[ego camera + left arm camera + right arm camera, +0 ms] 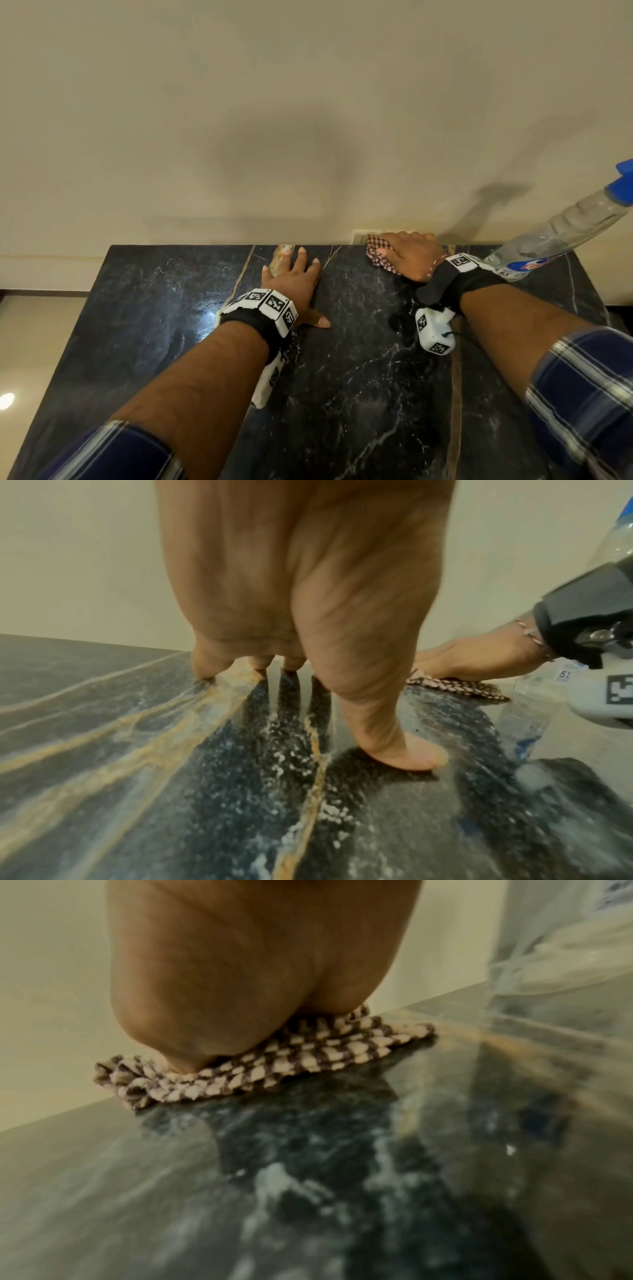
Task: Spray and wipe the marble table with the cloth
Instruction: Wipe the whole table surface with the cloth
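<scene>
Right hand (409, 255) presses cloth (376, 255) — clear bottle (561, 233) beside

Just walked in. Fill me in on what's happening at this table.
A person is wiping a dark marble table. Their right hand presses a checkered cloth flat at the far edge by the wall. The left hand rests open on the marble, fingers spread. A clear spray bottle stands at the far right corner, in no hand.

You see warm, dim light; the shiny table (164, 308) shows glare, the wall (308, 102) soft shadows, wrist pictures blurry.
</scene>
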